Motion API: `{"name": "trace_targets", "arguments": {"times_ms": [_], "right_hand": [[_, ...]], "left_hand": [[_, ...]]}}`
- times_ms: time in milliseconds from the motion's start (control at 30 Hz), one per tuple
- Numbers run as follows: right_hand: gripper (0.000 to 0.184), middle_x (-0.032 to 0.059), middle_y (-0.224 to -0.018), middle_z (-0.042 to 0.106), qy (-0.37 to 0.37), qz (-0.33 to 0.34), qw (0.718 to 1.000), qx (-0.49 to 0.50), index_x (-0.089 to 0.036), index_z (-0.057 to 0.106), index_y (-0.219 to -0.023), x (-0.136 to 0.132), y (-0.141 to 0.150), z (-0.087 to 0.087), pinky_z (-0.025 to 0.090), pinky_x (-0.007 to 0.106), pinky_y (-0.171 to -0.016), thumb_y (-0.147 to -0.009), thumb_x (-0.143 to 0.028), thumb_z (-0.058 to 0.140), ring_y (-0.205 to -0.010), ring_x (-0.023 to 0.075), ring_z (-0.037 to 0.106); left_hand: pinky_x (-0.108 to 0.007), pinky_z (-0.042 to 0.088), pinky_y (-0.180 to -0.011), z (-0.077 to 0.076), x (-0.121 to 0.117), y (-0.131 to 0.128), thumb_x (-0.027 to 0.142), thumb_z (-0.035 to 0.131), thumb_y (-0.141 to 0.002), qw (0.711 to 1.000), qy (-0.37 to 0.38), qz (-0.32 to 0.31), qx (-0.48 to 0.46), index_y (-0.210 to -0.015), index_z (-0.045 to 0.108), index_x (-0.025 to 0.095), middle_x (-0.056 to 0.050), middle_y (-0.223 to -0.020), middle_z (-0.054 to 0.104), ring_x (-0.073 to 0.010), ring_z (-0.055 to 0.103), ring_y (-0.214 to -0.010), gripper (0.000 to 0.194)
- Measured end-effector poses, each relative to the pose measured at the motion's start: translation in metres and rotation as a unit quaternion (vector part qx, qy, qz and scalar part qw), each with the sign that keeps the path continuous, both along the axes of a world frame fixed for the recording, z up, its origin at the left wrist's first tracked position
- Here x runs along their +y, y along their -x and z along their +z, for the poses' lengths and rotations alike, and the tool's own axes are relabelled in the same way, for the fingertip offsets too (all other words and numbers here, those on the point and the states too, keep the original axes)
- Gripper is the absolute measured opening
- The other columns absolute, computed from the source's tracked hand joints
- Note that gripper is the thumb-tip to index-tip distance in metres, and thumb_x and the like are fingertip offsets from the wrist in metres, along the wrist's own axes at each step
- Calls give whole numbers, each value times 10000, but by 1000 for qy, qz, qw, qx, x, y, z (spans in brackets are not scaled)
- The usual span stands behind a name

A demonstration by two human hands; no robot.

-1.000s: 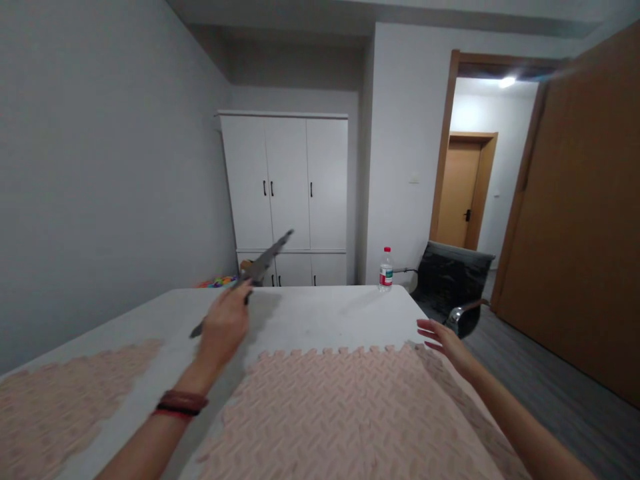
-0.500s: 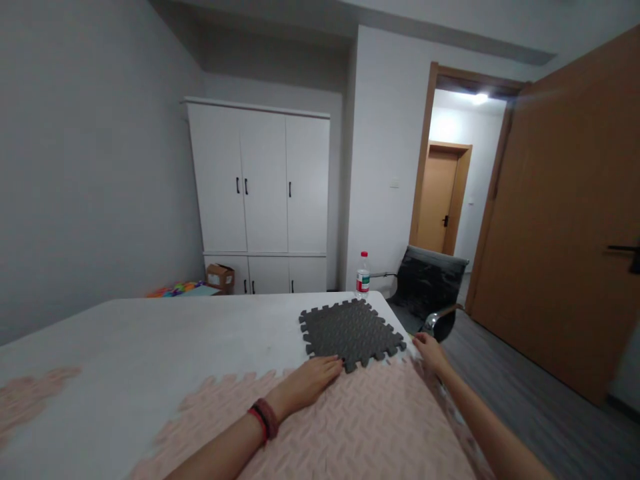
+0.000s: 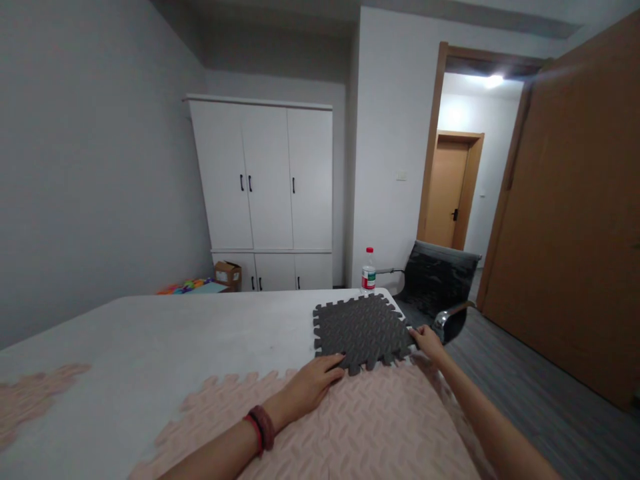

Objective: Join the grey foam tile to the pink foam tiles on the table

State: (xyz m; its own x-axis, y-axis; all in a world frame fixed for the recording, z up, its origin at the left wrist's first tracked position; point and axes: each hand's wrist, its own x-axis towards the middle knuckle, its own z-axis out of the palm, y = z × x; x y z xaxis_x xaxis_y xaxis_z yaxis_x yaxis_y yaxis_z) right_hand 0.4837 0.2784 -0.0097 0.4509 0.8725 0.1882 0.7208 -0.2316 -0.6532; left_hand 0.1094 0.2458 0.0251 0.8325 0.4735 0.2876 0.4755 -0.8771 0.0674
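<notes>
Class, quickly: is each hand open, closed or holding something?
Left hand: open, at the near edge of the dark tile.
Right hand: curled at its right corner; grip unclear.

Dim, cool light is spread indoors, and the left wall (image 3: 100,167) is sunk in grey shade. Glare is thrown by a ceiling lamp (image 3: 494,81) beyond the doorway (image 3: 433,147). Fine detail is softened; the open door (image 3: 575,213) is stretched by wide-angle distortion.

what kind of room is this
Probably an office or workroom, though a room at home is possible: a white cabinet stands at the back, with a black chair beside a large white table.
</notes>
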Motion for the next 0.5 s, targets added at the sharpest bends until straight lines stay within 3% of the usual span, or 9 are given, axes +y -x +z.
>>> {"name": "trace_targets", "arguments": {"times_ms": [100,233,400,500], "right_hand": [[264,36,-729,638,6,-29,999,-19,-217,506,-778,-12,-11,-6,399,288,-652,-802,-463,412,-747,200,601],[252,54,-765,632,10,-45,998,-45,-214,497,-786,-25,-13,-18,379,300,-663,-802,-457,431,-753,205,592],[270,102,-809,630,-1,-43,998,-54,-191,509,-814,-22,-9,-31,381,305,-659,-813,-444,415,-761,221,596],[278,118,-834,625,-20,-44,997,-62,-182,507,-824,-19,-7,-34,387,311,-687,-824,-435,390,-793,230,593]], "left_hand": [[-353,398,-1015,-5,3,0,151,364,-872,1000,11,-5,-3,-1233,464,312,-30,-1355,460,-172,427,-1236,408],[-424,384,-1019,-10,8,2,115,399,-831,1000,13,9,-5,-1296,396,351,-45,-1395,407,-213,379,-1274,522],[-550,285,-1044,-15,11,6,162,428,-829,999,7,49,20,-1349,263,416,-53,-1440,328,-259,304,-1314,602],[-531,316,-1031,-18,17,7,198,396,-857,998,21,58,19,-1360,229,422,-39,-1460,289,-264,290,-1320,575]]}}
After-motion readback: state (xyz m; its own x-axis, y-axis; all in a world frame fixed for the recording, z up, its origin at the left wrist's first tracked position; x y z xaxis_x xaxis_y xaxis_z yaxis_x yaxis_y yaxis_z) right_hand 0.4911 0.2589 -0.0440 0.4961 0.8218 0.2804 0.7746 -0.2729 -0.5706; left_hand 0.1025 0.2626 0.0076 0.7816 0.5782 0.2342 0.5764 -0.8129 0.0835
